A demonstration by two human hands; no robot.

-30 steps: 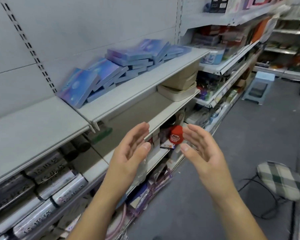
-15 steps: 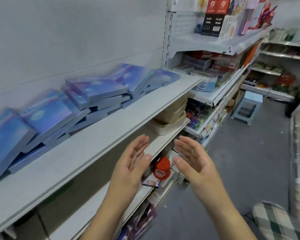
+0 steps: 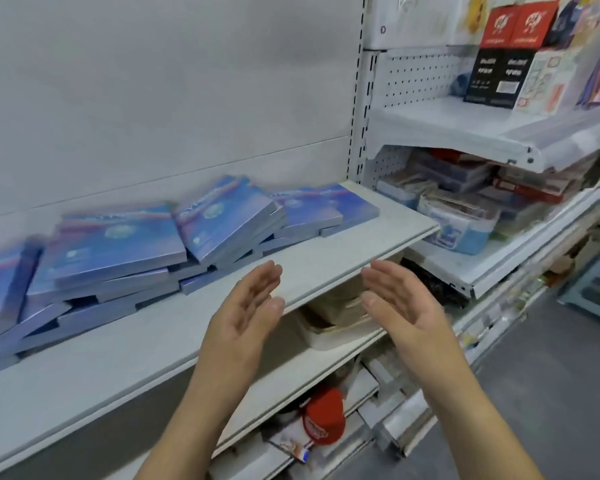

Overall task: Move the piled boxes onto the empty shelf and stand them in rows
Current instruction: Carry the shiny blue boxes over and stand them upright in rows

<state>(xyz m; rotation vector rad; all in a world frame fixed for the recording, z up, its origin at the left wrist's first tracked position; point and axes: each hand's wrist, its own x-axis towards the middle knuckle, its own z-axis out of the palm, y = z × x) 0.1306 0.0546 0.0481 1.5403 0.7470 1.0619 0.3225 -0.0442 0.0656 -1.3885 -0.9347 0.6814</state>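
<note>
Both hands are held out empty, palms facing: left hand and right hand, fingers straight, nothing touched. The blue boxes are piled flat on the white shelf beyond.

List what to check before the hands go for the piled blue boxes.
1. Left hand empty, fingers straight: ok.
2. Right hand empty, fingers straight: ok.
3. Way from both hands to the blue boxes free across the bare front of their shelf: ok.
4. Boxes standing in rows: not ok; they lie piled, overlapping and slanted.
5. Empty destination shelf in sight: cannot tell; this view shows none.
</note>
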